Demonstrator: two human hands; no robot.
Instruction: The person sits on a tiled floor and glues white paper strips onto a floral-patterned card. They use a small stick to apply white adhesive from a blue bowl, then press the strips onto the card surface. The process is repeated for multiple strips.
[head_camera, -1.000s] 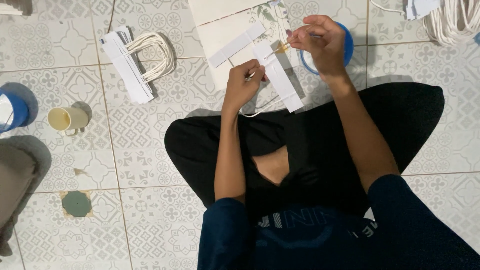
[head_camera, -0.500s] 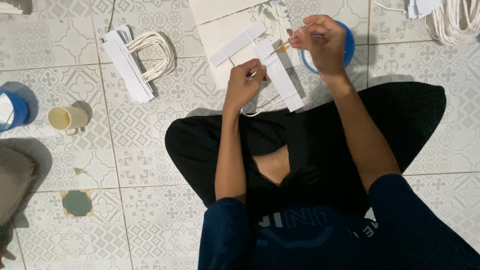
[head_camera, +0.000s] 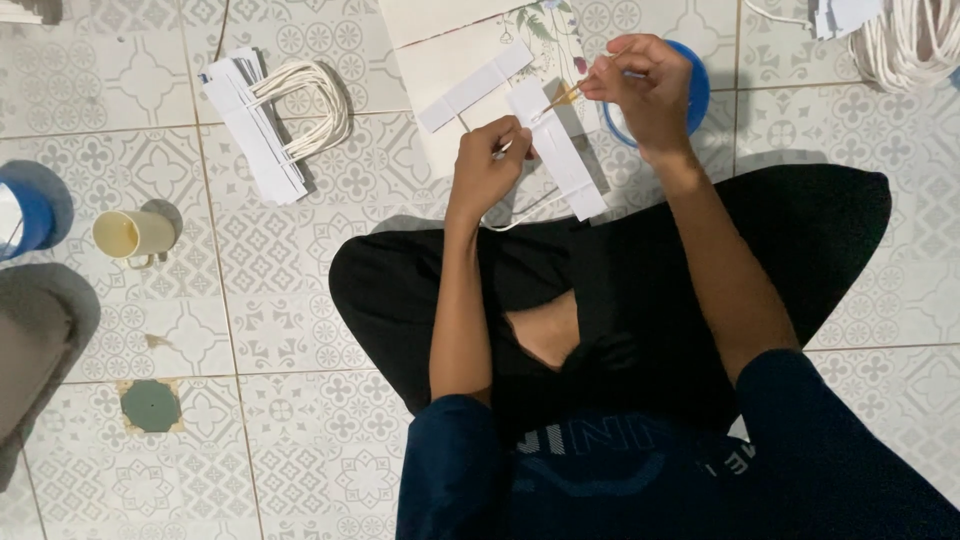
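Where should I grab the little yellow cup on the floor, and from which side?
Take the small pale-yellow plastic cup around its round body from above, probably. It lies on its side on the patterned tile floor, mouth facing left, its small handle low against the tiles.

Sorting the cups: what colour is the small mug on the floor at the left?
Pale yellow; the mug lies on its side on the patterned tiles, seen in the head view.

A home floor; patterned tiles (head_camera: 300, 330); plastic mug (head_camera: 133, 235)
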